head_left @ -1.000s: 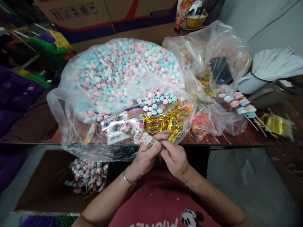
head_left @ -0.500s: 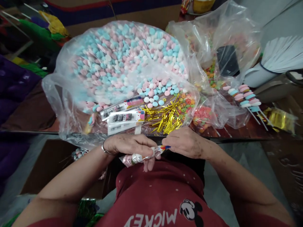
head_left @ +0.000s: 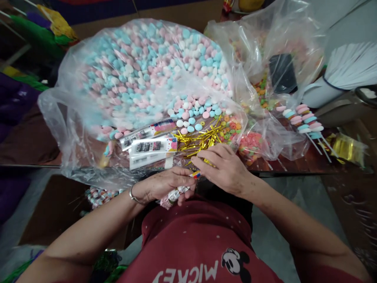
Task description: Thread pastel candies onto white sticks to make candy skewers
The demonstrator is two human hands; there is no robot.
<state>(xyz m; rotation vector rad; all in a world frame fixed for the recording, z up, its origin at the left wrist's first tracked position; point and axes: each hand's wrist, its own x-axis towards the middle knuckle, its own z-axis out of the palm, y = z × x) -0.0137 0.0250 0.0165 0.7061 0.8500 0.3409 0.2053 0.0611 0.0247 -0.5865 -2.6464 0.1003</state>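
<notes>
My left hand (head_left: 165, 182) is closed around a candy skewer in a clear printed wrapper (head_left: 176, 193), above my lap. Pinkish candy shows at the wrapper's lower end, and its coloured printed end sticks out past my thumb. My right hand (head_left: 231, 173) has its fingers stretched out over the near side of the gold twist ties (head_left: 197, 139). Some gold strips show between those fingers; whether one is gripped I cannot make out. Flat printed wrappers (head_left: 153, 146) lie left of the ties.
A large clear bag of pink, blue and white candies (head_left: 153, 67) covers the table's middle. Ring candies (head_left: 229, 127) and red candies (head_left: 253, 143) lie to its right, near a phone (head_left: 283, 73). Candy skewers (head_left: 308, 120) and a jug of white sticks (head_left: 324, 92) stand farther right.
My right hand has let go of the wrapper's printed end and moved up onto the gold twist ties, its fingers opening out. My left hand still holds the wrapped skewer, now tilted more.
</notes>
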